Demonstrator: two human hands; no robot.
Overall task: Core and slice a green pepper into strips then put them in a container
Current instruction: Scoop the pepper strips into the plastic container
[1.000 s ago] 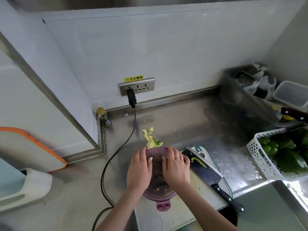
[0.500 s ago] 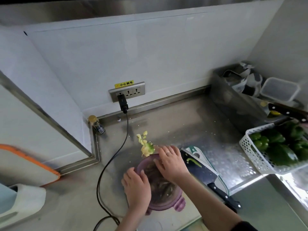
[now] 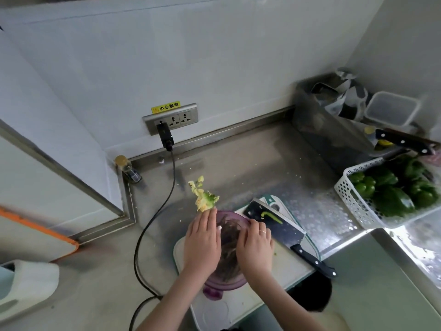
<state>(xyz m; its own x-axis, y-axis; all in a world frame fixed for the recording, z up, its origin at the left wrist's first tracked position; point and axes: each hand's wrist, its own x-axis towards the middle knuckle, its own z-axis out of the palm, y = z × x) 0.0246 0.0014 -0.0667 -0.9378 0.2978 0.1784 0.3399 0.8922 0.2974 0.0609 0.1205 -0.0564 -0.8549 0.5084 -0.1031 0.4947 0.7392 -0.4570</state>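
Pressing down with the left hand [image 3: 202, 242], fingers straight and together, flat on the left side of the purple container [image 3: 230, 280]. Resting on its right side with the right hand [image 3: 255, 244], fingers laid loosely over the lid and slightly bent at the far rim (a ring showing on one finger); gripping nothing that can be made out. Sitting on the white cutting board [image 3: 241, 306], the container, with dark green pepper strips [image 3: 229, 249] showing through the clear lid between the two hands. Lying just beyond the left fingertips on the steel counter [image 3: 250, 168], the pepper core [image 3: 202, 197], pale seeds and green top. Lying on the board's far right part, the cleaver [image 3: 276, 223], one green strip [image 3: 270, 216] stuck on the blade, black handle pointing toward the counter edge. Standing well apart at the right, a white basket [image 3: 350, 199] of whole green peppers [image 3: 393, 187].
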